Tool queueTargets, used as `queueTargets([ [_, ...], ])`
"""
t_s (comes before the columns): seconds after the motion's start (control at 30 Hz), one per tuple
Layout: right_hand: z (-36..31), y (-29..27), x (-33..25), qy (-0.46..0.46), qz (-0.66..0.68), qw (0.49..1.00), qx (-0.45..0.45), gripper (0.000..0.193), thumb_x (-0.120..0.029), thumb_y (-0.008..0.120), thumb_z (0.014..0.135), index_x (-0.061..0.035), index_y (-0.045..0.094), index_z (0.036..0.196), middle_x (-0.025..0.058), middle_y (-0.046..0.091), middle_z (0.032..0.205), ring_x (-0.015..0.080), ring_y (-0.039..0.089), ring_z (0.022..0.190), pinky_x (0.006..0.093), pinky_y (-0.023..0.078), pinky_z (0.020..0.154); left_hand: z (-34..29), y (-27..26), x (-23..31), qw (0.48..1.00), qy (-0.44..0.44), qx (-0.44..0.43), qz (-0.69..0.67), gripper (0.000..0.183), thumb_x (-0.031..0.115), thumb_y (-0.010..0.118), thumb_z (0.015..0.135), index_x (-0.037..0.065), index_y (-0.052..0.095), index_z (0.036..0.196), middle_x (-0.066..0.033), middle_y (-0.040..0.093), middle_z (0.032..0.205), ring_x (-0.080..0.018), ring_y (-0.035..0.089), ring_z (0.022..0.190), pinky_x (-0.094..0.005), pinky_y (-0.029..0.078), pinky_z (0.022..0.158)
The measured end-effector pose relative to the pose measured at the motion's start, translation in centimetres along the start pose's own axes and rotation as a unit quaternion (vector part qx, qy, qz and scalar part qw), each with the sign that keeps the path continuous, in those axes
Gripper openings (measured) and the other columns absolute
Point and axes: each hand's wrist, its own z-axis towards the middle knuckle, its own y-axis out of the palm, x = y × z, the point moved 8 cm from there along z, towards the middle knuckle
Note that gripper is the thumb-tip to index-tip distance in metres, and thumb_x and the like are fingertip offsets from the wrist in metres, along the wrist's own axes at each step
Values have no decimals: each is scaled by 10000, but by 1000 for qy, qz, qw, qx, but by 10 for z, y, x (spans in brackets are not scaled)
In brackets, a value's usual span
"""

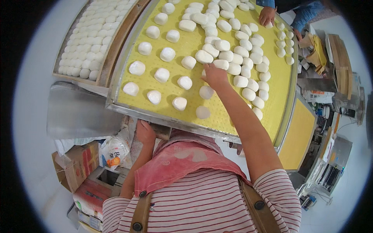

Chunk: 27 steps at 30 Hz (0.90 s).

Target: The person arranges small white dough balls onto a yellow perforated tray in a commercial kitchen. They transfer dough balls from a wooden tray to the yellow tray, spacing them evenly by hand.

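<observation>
My right hand point(216, 76) reaches over the yellow tabletop point(229, 116) with its fingers closed around a white dough piece point(203, 73), mostly hidden by them. Just beyond the fingertips lie a rounded dough piece point(204, 56) and a crowded cluster of similar ones. Left of the hand, flour-dusted dough pieces point(162, 75) stand spaced apart in rows. Two more dough pieces point(206, 92) rest nearer me, below my right wrist. At the table's near metal edge, my left hand point(145, 132) hangs low beside my apron; its fingers are largely hidden.
A wooden-sided tray point(101, 72) packed with white dough pieces stands at the far left. Across the table, another person's hand point(267, 16) touches dough beside two short rows. Cardboard boxes point(77, 163) and a white sack point(115, 149) sit at lower left. Shelves of clutter line the right.
</observation>
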Motion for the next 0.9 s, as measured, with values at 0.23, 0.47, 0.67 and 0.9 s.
queueTargets([
  [0.23,-115,-61,72,84,162,977,114,428,-247,662,863,-61,551,1232,168,581,1136,352,593,1039,459,505,844,-3,-7,17,998,0,-54,-43,464,308,334,1006,-30,500,1277,-321,581,1173,-503,549,1061,-530,435,885],
  [0.47,-231,29,38,110,41,990,80,484,-132,649,788,-14,545,1246,226,528,1311,392,503,1211,474,420,1016,4,-2,14,995,74,-28,-61,523,335,310,1014,-52,479,1323,-337,543,1245,-497,530,1133,-507,427,936],
  [0.67,-243,16,53,209,105,968,92,566,-212,728,739,-45,545,1248,159,565,1166,338,540,1073,464,449,887,4,4,-9,998,-6,-31,-51,494,328,312,1020,-37,501,1293,-330,589,1153,-518,552,1039,-515,432,890],
  [0.9,-257,13,52,232,107,966,50,614,-251,779,737,-56,529,1262,153,563,1224,331,546,1118,457,458,935,0,0,11,994,13,-45,-99,477,327,327,1016,-51,524,1230,-328,597,1126,-513,561,1016,-505,444,862],
])
